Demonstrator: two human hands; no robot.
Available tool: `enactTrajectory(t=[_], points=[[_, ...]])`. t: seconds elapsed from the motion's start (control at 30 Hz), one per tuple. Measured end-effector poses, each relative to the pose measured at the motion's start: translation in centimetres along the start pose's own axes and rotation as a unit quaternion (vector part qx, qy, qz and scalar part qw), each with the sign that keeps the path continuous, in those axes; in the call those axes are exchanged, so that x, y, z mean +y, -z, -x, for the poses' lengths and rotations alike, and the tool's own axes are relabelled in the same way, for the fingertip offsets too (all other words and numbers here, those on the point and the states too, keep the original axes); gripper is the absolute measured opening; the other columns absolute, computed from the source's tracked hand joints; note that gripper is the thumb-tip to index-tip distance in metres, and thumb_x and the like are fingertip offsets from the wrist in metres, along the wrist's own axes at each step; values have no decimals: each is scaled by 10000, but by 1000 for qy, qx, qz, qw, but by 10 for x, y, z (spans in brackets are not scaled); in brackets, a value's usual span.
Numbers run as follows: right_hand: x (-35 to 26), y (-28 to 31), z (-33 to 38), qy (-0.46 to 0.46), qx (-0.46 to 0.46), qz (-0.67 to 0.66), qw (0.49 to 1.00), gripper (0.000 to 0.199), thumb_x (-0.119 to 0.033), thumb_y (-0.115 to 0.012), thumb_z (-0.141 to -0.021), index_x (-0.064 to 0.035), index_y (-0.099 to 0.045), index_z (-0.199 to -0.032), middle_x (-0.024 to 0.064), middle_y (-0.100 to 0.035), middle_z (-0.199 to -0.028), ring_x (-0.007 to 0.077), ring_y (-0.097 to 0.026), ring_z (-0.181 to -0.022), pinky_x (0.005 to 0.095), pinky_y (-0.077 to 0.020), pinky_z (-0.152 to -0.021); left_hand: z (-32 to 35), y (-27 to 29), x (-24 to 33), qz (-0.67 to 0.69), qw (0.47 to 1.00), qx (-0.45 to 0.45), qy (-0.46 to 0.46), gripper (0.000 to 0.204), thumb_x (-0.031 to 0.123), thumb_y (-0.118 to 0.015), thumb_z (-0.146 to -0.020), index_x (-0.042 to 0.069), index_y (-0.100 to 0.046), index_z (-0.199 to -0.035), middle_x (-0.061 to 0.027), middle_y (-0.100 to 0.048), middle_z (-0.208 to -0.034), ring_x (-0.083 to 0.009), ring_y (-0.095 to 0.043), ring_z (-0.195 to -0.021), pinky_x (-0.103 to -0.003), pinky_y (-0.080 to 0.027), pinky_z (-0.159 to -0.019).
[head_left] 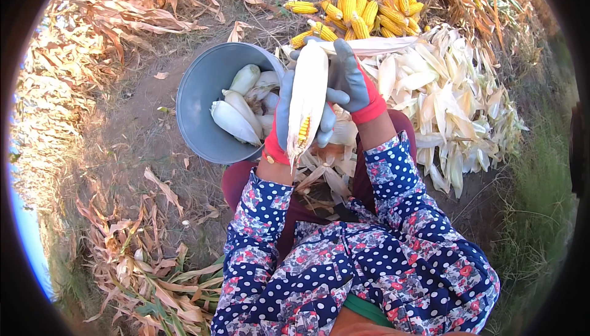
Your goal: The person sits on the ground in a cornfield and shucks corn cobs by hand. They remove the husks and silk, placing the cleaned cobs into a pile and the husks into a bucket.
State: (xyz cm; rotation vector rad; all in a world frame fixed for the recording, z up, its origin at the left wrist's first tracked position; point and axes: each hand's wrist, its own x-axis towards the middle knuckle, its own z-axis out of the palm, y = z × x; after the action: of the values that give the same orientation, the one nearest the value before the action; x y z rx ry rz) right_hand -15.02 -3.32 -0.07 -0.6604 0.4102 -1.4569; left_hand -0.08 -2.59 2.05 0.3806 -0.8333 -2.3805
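Both my hands wear grey gloves with red cuffs and hold one corn ear in its pale husk (307, 93), upright in front of me. My left hand (284, 118) wraps the lower part of the ear, where yellow kernels show through a gap in the husk. My right hand (348, 81) grips the upper part, fingers around the husk near the tip. Just left of the ear sits a grey metal bucket (200, 99) tilted toward me, with several unhusked ears inside.
A heap of husked yellow cobs (359, 10) lies beyond my hands. A pile of stripped pale husks (452, 99) spreads to the right. Dry corn stalks (92, 22) cover the ground left and lower left. Grass runs along the right edge.
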Motion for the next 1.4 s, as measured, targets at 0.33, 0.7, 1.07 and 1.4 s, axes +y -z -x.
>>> enactTrajectory(t=[0.33, 0.7, 1.07, 1.4], points=[[-21, 49, 2, 90, 206, 43, 973, 449, -368, -444, -986, 25, -536, -1182, 70, -635, -868, 169, -643, -779, 281, -528, -671, -5, -4, -15, -157, 972, 124, 121, 920, 744, -166, -885, -42, -628, -1004, -118, -632, -680, -177, -570, -499, -271, -488, -481], [-59, 91, 17, 165, 307, 57, 936, 476, -374, -490, -949, 49, -516, -1168, 151, -634, -984, 252, -646, -841, 349, -530, -757, 6, 6, -25, -570, 815, 48, -94, 264, 106, -671, -820, -27, -613, -1041, -73, -659, -825, -149, -636, -728, -292, -501, -641], [-45, 80, 16, 34, 215, -41, 975, 391, -317, -536, -949, 22, -532, -1144, 49, -630, -886, 178, -631, -751, 291, -545, -671, 13, 2, -25, -721, 631, -25, -284, 249, 115, -712, -762, 10, -632, -973, -141, -637, -779, -286, -623, -672, -357, -485, -604], [-26, 39, 15, -58, 64, -64, 994, 444, -313, -462, -980, 67, -512, -1202, 149, -659, -997, 245, -657, -922, 362, -549, -819, 17, -6, -6, -72, 984, 107, -126, 307, 289, -531, -967, 26, -598, -823, -73, -632, -702, -191, -603, -579, -296, -484, -538]])
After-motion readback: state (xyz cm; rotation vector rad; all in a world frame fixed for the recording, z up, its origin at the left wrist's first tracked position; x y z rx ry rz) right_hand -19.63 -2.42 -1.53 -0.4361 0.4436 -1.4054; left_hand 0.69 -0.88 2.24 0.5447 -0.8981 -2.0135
